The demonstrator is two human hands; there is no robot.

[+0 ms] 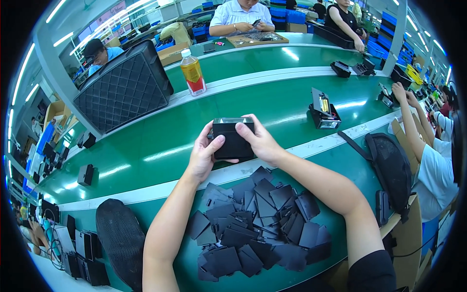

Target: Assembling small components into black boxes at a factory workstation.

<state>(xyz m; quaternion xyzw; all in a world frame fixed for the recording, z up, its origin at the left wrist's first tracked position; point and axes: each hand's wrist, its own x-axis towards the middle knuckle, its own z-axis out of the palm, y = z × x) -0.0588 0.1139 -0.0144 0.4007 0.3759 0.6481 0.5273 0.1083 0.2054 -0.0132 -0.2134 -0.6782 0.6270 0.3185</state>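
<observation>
Between my two hands is a black box-shaped device [234, 141] with a clear, shiny top end. My left hand [203, 153] wraps its left side, thumb on the front face. On the right side my right hand [262, 141] grips it, thumb pressed near the upper edge. The device is held above the near rail of the green conveyor belt. Below it, between my forearms, lies a loose heap of thin black plastic plates [258, 224] on the green bench.
An opened black device [324, 109] sits on the belt at right, a closed one [85, 175] at left. Beyond stand a drink bottle [193, 73] and a black crate [124, 87]. A black pouch [389, 165] lies right, a dark mesh object [119, 241] left. Co-workers sit around.
</observation>
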